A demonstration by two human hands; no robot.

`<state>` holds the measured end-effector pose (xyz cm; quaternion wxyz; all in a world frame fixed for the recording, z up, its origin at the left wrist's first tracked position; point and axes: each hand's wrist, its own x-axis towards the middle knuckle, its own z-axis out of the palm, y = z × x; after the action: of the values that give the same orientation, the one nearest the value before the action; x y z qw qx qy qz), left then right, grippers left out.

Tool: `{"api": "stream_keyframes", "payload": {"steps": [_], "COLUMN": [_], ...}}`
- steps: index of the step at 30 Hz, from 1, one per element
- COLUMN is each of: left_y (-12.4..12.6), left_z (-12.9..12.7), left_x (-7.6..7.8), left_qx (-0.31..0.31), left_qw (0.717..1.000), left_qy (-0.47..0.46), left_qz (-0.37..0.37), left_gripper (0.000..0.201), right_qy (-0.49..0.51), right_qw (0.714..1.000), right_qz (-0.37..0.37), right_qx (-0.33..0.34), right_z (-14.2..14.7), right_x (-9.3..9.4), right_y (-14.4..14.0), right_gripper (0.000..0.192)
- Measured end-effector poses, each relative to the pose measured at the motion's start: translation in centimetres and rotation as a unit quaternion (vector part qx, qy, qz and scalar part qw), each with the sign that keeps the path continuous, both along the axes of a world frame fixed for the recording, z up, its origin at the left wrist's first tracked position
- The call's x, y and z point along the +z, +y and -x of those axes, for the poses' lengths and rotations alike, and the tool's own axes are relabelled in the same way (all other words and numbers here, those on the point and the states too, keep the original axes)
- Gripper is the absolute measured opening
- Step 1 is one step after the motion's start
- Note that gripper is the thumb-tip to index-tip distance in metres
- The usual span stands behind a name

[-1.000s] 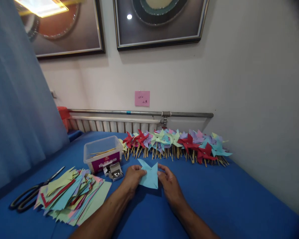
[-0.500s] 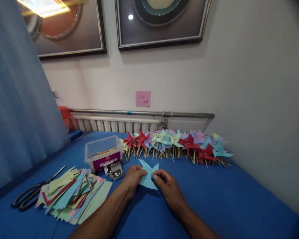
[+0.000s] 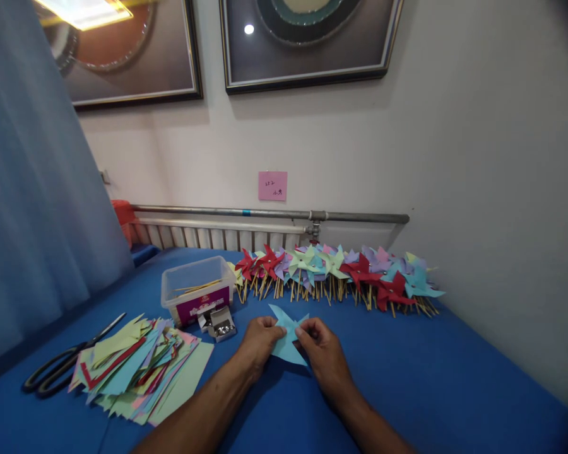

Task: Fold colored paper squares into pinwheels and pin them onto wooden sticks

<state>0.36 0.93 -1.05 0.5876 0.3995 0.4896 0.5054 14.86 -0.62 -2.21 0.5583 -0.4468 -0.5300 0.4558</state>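
Between left hand (image 3: 258, 341) and right hand (image 3: 322, 349), pinched blue paper pinwheel (image 3: 288, 335).

Pale wall (image 3: 478, 139) beyond the fingers, two framed pictures (image 3: 307, 44) above, pink note (image 3: 272, 185), metal pipe (image 3: 265, 214) over white radiator (image 3: 208, 234), blue curtain (image 3: 33, 208) far left

I see a light blue cut paper square (image 3: 288, 337) on the deep blue tablecloth (image 3: 430, 378). Behind that paper lie red, mint, lilac and turquoise paper pinwheels (image 3: 336, 274); left of it, a pastel paper stack (image 3: 137, 369) and black-handled scissors (image 3: 59, 366).
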Motion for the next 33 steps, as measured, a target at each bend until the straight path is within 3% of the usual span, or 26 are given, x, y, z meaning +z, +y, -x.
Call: {"api": "stream_keyframes", "payload": {"steps": [9, 23, 26, 31, 33], "left_y": [0.02, 0.02, 0.19, 0.15, 0.10], "left_z": [-0.26, -0.33, -0.26, -0.09, -0.06], "left_x": [-0.16, -0.29, -0.44, -0.33, -0.21], "left_qx": [0.001, -0.005, -0.005, 0.001, 0.001], "left_qw": [1.000, 0.999, 1.000, 0.998, 0.997], "left_qy": [0.001, 0.029, 0.009, -0.063, -0.079], "left_qz": [-0.002, -0.024, -0.017, -0.001, 0.000], "left_gripper": [0.019, 0.024, 0.024, 0.024, 0.023], "right_qy": [-0.102, -0.174, -0.125, 0.045, 0.077], "right_qw": [0.994, 0.984, 0.992, 0.998, 0.996], "right_qz": [-0.013, 0.003, 0.005, 0.010, 0.027], "right_qx": [-0.022, -0.027, -0.025, -0.032, -0.025], "right_z": [-0.48, -0.44, -0.24, 0.15, 0.15], "right_x": [-0.97, -0.31, -0.59, -0.77, -0.87], "right_y": [0.29, -0.22, -0.15, 0.31, 0.54], "right_gripper": [0.024, 0.020, 0.022, 0.062, 0.063]}}
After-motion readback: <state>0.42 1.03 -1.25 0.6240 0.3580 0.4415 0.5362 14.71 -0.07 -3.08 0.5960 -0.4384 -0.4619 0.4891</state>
